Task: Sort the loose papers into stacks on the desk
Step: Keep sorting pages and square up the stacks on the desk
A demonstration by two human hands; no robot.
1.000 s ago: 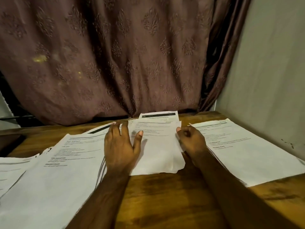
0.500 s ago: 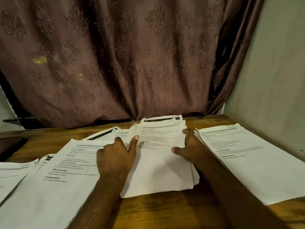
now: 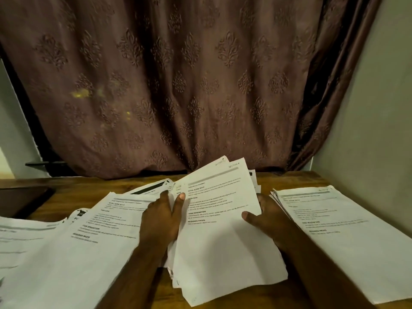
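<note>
A patterned brown curtain point(image 3: 178, 85) fills the back of the view, hanging down behind a wooden desk point(image 3: 289, 179), with a pale wall point(image 3: 379, 130) closing the right side. Across the desk lie white printed sheets in groups. The largest spread, the left papers point(image 3: 78, 253), fans over the desk's left half and runs out of view at the left and bottom edges. The right stack point(image 3: 334, 230) lies flat near the wall, its edges roughly squared, its near corner cut off by the person's right forearm. Between them the middle bundle point(image 3: 218, 230) is raised off the desk at its far end and tilted toward the camera, several sheets thick, with their corners fanned out at the top. Its top page carries bold headings and short lines of text; most of the small print is too blurred to read.

The left hand point(image 3: 162, 221) grips the bundle's left edge, thumb lying on the top page and fingers curled out of sight behind it. The right hand point(image 3: 269, 219) holds the right edge, thumb pressed onto the page front, the other fingers hidden behind the sheets. A dark flat object point(image 3: 22, 201) sits at the desk's far left, too dim to identify.
</note>
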